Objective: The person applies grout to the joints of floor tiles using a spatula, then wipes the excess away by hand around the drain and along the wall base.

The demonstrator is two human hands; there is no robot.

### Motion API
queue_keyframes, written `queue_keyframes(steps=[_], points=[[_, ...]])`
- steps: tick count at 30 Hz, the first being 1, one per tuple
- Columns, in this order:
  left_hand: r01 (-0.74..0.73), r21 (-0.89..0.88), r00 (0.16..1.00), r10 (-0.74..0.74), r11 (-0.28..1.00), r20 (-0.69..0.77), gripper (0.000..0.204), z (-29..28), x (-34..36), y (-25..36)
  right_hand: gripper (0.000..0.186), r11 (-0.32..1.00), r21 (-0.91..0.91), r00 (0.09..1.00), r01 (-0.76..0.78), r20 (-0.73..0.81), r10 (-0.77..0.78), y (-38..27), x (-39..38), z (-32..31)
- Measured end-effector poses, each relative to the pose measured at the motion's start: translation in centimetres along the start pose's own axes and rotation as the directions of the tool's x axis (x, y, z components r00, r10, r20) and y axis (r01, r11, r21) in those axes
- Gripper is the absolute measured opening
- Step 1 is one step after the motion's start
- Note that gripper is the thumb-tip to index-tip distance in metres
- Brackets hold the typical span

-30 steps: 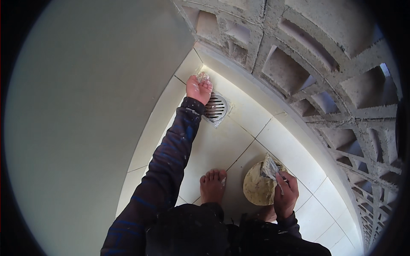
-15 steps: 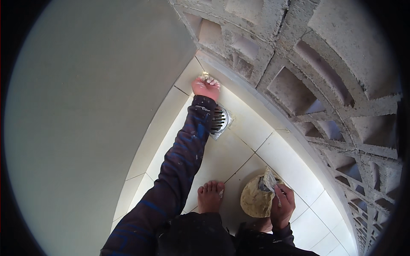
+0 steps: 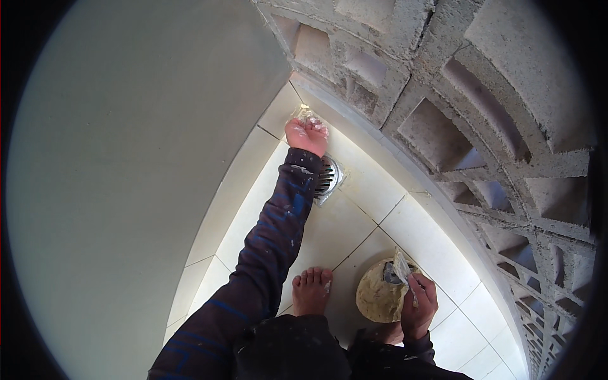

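My left hand (image 3: 307,134) reaches down into the tiled corner, its fingers curled and smeared with pale paste. Cream paste (image 3: 304,111) lies just beyond the fingertips; whatever they hold is hidden. Lower right, my right hand (image 3: 420,306) is closed on a thin, pale, paste-smeared flat piece (image 3: 401,269) that stands up at the side of a round tub (image 3: 373,278). Cream paste coats the tub, and a grey object (image 3: 389,273) shows inside it.
A round metal floor drain (image 3: 327,177) sits beside my left wrist. My bare foot (image 3: 312,291) rests on the cream tiles. A smooth grey-green wall (image 3: 139,158) rises on the left, a pierced concrete block wall (image 3: 437,133) on the right.
My left hand has shifted slightly and turned at the corner, baring more of the paste beyond its fingers. My right hand and the tub have hardly moved.
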State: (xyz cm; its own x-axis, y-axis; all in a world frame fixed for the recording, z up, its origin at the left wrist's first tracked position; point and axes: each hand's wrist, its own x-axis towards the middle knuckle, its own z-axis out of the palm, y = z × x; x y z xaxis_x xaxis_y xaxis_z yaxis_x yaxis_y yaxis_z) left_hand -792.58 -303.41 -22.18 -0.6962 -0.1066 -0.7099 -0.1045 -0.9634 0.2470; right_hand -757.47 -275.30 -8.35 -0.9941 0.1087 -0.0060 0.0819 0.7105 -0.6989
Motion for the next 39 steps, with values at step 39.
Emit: queue_keyframes(steps=[39], points=[[-0.011, -0.073, 0.976, 0.026, 0.997, 0.214, 0.015, 6.5, -5.9, 3.6, 0.042, 1.0, 0.021, 1.0, -0.001, -0.012, 0.001, -0.1, -0.9, 0.0]])
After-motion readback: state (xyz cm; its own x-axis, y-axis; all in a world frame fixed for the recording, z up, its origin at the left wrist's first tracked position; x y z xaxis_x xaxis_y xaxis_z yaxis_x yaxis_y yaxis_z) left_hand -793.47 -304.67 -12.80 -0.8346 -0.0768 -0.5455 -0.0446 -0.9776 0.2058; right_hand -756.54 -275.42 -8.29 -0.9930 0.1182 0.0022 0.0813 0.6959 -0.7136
